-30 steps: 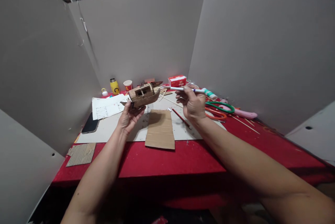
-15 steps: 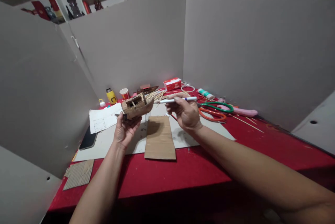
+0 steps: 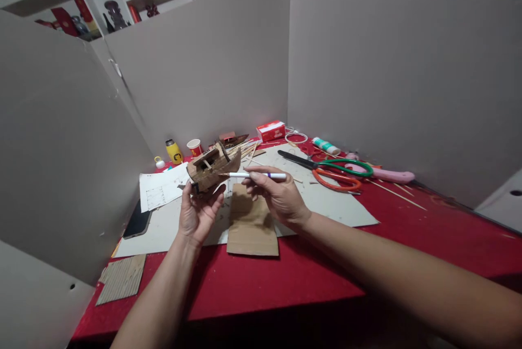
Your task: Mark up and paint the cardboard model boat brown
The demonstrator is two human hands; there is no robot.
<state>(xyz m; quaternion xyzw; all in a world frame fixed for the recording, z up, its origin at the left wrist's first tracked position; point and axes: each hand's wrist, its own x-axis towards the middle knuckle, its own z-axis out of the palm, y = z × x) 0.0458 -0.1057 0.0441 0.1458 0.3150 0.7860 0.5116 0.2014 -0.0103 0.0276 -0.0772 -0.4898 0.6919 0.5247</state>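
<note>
My left hand is closed around the underside and rear of a small brown model boat, held up tilted above the table. The boat has an opening in its top and a pointed end toward the right. Pinched in my right hand is a thin white paintbrush with a purple band. Its dark tip is at the boat's side near the pointed end; whether it touches, I cannot tell. Below both hands lies a piece of brown cardboard on a large white sheet.
Scissors with green and orange handles lie to the right, beside a pink-handled tool. Thin sticks, a paper cup, a yellow bottle and a red box stand or lie at the back. A phone and corrugated cardboard are left.
My right hand has moved left and down, bringing the paintbrush tip from beyond the boat's pointed end to its side. The scissors' blades have come into view. The boat sits slightly lower.
</note>
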